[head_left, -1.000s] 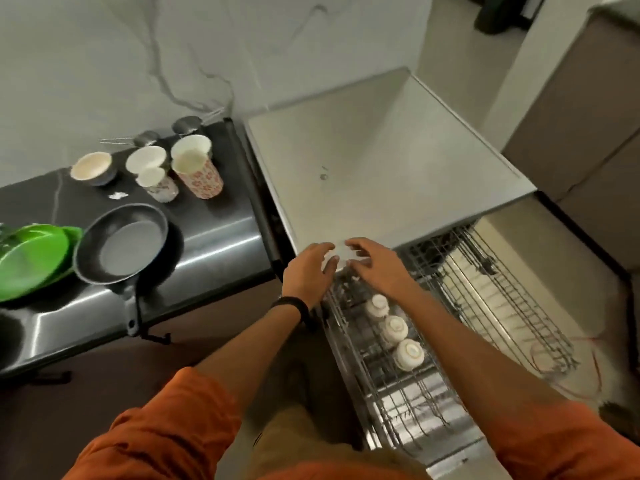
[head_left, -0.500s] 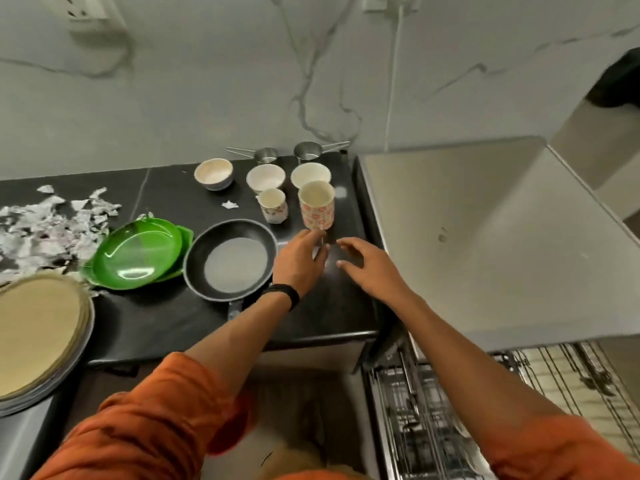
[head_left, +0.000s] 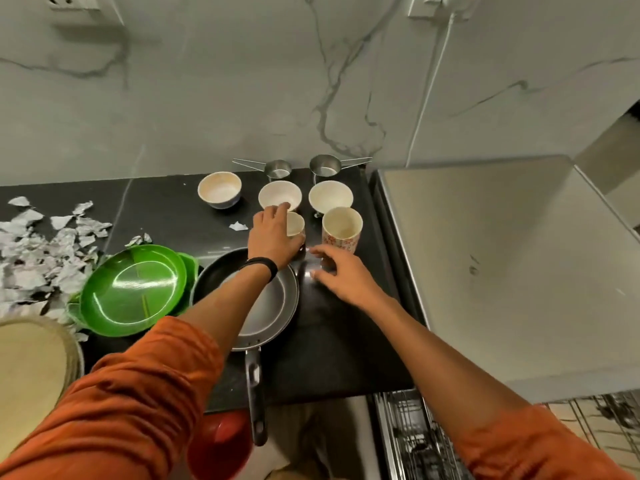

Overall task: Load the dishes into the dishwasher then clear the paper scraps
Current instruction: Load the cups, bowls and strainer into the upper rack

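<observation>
On the black counter [head_left: 332, 341], my left hand [head_left: 272, 239] wraps around a small patterned cup [head_left: 295, 224]. My right hand [head_left: 341, 277] is open, its fingertips at the base of a taller floral cup [head_left: 343, 230]. Three white bowls [head_left: 220, 189] [head_left: 280, 194] [head_left: 330, 197] and two steel measuring cups [head_left: 277, 168] [head_left: 323, 166] stand behind them. Under my left forearm lies a black frying pan [head_left: 277, 303], with stacked green plates [head_left: 131, 289] to its left. Torn paper scraps [head_left: 41, 251] cover the counter's left end. One corner of the dishwasher rack [head_left: 415, 441] shows at the bottom right.
A grey appliance top [head_left: 502, 271] lies to the right of the counter. A round tan plate [head_left: 27, 368] sits at the lower left. One loose scrap [head_left: 239, 226] lies beside my left hand. A red tub [head_left: 221, 441] stands below the counter edge. A white cable [head_left: 429, 84] runs down the marble wall.
My view swung from the dishwasher rack up to the counter. Both hands moved forward to the cups: the left closed around the small cup, the right came to the tall cup's base.
</observation>
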Demonstrator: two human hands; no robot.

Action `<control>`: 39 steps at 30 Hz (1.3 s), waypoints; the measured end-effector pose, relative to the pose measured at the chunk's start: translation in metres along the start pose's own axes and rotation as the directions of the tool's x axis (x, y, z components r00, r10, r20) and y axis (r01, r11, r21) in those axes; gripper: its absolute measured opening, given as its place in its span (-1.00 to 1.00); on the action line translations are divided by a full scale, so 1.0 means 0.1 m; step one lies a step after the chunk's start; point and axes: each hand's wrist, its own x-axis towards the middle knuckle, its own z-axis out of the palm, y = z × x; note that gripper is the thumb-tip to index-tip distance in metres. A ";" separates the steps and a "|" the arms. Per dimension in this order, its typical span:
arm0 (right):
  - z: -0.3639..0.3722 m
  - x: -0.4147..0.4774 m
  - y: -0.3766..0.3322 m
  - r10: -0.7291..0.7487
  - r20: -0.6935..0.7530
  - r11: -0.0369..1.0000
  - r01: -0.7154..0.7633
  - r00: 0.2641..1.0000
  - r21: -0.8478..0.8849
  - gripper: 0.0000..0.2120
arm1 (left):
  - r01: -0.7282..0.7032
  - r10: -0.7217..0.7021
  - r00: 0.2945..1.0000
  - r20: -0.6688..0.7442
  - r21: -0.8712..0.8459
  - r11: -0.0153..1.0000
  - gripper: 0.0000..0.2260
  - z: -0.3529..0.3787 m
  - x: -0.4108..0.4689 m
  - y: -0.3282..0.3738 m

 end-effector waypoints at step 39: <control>-1.29 -4.18 2.54 0.490 -0.004 0.747 -0.418 0.872 0.517 -0.38 | -0.508 0.605 0.635 0.481 -0.330 0.796 -0.68 2.02 -3.36 2.67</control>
